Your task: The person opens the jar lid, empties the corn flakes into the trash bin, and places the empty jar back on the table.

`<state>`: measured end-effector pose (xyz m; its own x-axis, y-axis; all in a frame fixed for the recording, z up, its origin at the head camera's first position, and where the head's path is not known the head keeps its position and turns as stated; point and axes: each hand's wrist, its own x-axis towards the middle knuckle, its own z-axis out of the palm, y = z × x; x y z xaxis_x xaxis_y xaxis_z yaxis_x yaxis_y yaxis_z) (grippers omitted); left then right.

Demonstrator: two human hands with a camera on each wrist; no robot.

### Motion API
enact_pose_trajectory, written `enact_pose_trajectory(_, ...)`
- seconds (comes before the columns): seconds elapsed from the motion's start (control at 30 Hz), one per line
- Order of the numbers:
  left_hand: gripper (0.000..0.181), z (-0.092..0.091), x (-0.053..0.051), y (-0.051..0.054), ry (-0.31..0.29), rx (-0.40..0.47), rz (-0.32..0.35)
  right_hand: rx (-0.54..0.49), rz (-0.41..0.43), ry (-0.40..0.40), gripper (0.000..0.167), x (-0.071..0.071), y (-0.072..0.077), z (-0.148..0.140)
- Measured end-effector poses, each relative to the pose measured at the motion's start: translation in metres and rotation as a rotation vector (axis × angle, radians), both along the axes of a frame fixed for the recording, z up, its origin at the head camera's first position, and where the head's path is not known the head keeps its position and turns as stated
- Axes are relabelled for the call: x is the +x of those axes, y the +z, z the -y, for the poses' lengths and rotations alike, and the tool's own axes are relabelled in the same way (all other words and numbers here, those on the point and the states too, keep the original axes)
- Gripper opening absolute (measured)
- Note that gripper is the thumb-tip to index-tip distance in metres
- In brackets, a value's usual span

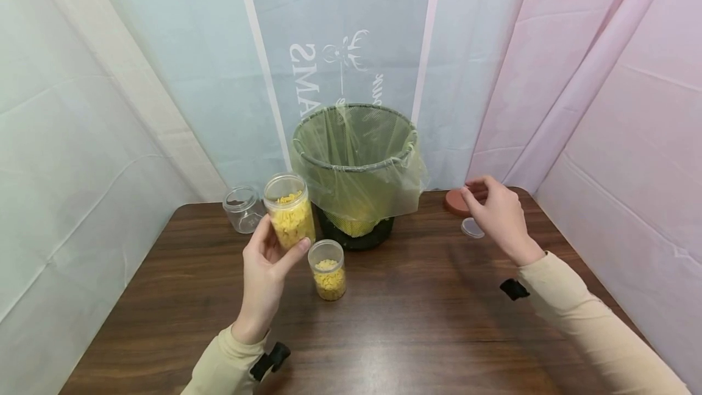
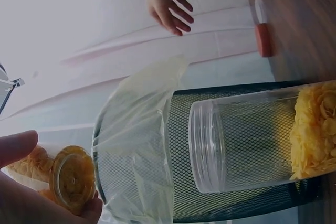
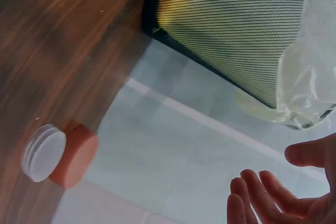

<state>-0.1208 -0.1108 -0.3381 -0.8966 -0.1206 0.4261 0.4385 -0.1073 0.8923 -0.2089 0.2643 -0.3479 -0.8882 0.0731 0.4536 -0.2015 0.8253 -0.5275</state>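
My left hand (image 1: 267, 276) grips a transparent jar (image 1: 292, 219) of yellow flakes that look like cornflakes, raised and tilted in front of the bin. In the left wrist view its base (image 2: 74, 179) faces the camera. A second transparent jar (image 1: 329, 282), partly filled with the same flakes, stands uncapped on the table just right of that hand. My right hand (image 1: 500, 218) hovers at the right, holding nothing, with its fingers loosely bent in the right wrist view. Near it on the table are a reddish-brown round lid (image 1: 455, 202) and a translucent lid (image 1: 473, 228).
A mesh bin (image 1: 368, 240) lined with a thin yellowish bag (image 1: 323, 191) stands at the table's back, with yellow material showing at its bottom. Left of it stands another transparent jar (image 1: 241, 218) with no flakes visible. Fabric walls (image 1: 181, 47) surround the wooden table (image 1: 417, 334).
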Motion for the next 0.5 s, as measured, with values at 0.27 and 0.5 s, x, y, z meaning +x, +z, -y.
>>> enact_pose_trajectory(0.27, 0.055, -0.004, -0.007, 0.002, -0.01, 0.022, -0.035, -0.033, -0.095, 0.068, 0.023, -0.003, 0.015, 0.014)
enact_pose_trajectory(0.5, 0.055, -0.005, -0.009, 0.002, -0.014, 0.023, -0.035, -0.046, -0.106, 0.135, 0.021, -0.003, 0.036, 0.029)
